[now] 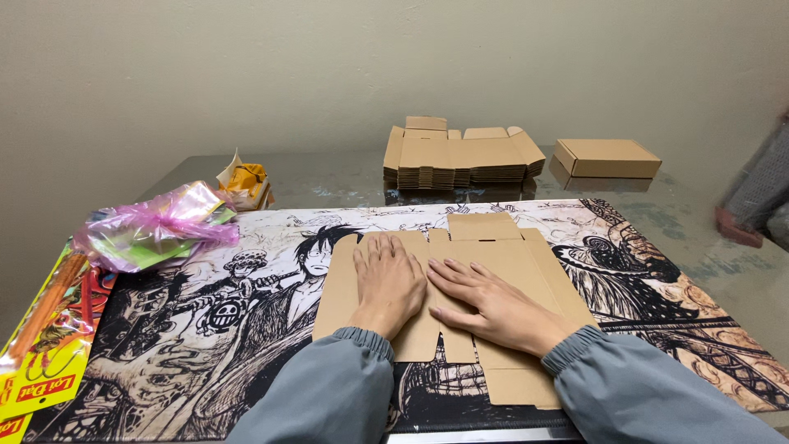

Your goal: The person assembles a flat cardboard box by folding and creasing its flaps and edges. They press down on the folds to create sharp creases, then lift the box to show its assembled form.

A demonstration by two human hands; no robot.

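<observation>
Flat cardboard box blank [493, 271] lies at frame centre; left hand [388, 279] and right hand [485, 302] press it, palms open, holding nothing. Flattening step; folding the flaps likely needs firm creasing.

two hands [390, 284], one folded box [606, 158]

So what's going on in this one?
A person in grey sleeves presses both palms flat on an unfolded cardboard box blank lying on a black-and-white illustrated desk mat. The left hand and right hand rest side by side on it. Behind, a stack of flat blanks sits beside one assembled box.
</observation>
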